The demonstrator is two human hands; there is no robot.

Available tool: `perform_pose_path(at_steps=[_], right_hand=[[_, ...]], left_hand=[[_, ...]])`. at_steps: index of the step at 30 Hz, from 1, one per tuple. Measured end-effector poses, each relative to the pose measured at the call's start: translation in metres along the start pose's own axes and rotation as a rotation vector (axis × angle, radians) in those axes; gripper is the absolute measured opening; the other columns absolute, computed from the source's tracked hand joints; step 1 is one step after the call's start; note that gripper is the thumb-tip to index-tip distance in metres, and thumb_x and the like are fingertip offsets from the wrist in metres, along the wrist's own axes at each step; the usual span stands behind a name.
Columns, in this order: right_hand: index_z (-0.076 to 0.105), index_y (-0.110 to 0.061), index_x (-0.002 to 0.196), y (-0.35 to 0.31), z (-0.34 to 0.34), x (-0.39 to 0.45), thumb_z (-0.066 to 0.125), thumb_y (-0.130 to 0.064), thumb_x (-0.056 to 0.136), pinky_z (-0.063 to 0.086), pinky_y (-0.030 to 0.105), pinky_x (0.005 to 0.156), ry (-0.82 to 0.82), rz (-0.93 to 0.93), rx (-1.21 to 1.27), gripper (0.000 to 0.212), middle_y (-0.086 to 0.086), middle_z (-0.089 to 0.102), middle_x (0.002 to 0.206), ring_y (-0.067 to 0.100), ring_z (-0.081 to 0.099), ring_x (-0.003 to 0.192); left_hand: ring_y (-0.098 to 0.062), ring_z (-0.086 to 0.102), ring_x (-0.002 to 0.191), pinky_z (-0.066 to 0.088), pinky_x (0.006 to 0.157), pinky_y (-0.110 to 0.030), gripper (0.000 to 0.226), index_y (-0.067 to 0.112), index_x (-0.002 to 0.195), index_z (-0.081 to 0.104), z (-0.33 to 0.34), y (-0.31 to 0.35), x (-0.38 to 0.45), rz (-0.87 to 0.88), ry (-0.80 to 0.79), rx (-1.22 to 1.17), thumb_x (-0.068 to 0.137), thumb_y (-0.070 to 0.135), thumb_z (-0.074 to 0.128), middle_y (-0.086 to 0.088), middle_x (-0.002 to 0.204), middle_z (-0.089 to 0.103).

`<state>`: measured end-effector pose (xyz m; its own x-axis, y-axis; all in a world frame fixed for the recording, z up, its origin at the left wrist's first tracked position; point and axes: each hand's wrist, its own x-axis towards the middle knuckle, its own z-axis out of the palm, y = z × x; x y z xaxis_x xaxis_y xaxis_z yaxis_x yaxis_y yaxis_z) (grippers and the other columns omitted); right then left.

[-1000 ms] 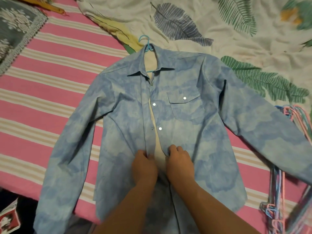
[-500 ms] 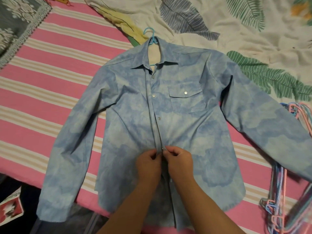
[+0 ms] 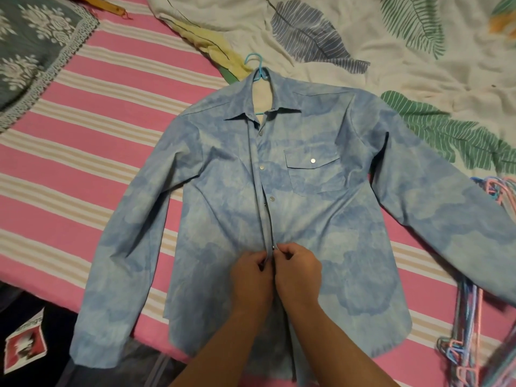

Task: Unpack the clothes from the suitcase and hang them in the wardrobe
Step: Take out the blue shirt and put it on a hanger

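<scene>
A light blue mottled shirt lies flat on the bed with its sleeves spread out. A blue plastic hanger sits inside it, its hook poking out above the collar. My left hand and my right hand are side by side at the lower front placket. Each pinches one edge of the placket, and the two edges meet between my fingers. Silver snaps run up the placket above my hands.
The shirt lies on a pink striped sheet. A white leaf-print blanket is bunched at the far right. A pile of pastel hangers lies at the right edge. A grey patterned cloth is at the far left, a red-and-white paper below.
My hands have pulled the two front edges together, closing the gap that showed the pale lining. The placket now runs shut from my hands up to the collar.
</scene>
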<state>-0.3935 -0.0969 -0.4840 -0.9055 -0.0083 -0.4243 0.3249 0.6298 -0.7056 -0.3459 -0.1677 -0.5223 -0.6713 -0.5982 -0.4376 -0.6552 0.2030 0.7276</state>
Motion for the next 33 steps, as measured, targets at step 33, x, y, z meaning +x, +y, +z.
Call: perform_pose_path(at_steps=[33], right_hand=[[0.075,-0.029,0.081,0.011,-0.001,0.002,0.067,-0.017,0.091,0.054,0.025,0.068,-0.049,-0.118,-0.056,0.018,-0.016,0.068,0.071,0.002,0.063,0.071]], left_hand=[[-0.015,0.055,0.06,0.039,0.055,-0.019,0.032,0.01,0.065,0.062,-0.009,0.01,-0.007,-0.018,-0.001,-0.108,0.096,0.013,0.06,-0.005,0.067,0.061]])
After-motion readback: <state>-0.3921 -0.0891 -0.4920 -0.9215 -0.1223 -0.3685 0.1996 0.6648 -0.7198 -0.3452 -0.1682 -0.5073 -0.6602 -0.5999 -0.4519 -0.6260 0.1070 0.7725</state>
